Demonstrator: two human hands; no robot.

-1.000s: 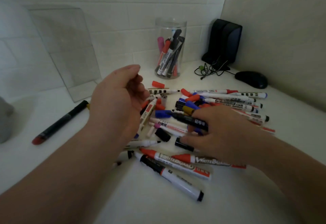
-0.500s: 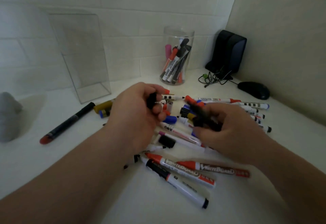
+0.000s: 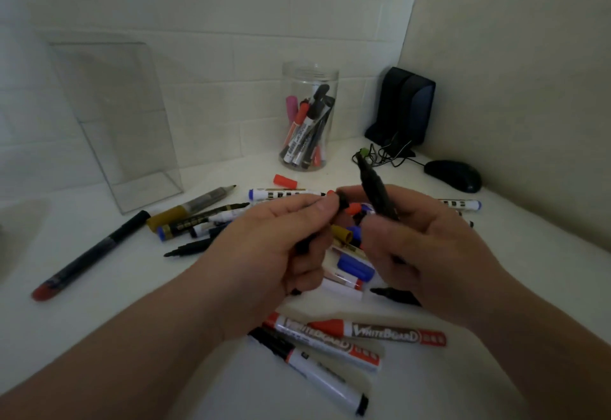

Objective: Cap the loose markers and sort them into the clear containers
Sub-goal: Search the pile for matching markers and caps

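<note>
The left hand (image 3: 274, 254) pinches a black cap (image 3: 342, 202) at its fingertips. The right hand (image 3: 429, 254) grips an uncapped black marker (image 3: 375, 191), tip tilted up, just beside the cap. Below them, loose markers (image 3: 205, 218) litter the tabletop (image 3: 264, 396). Two red ones (image 3: 383, 333) read "WHITEBOARD". Behind stand a round clear jar (image 3: 310, 79) holding markers and a rectangular clear container (image 3: 109, 105).
</note>
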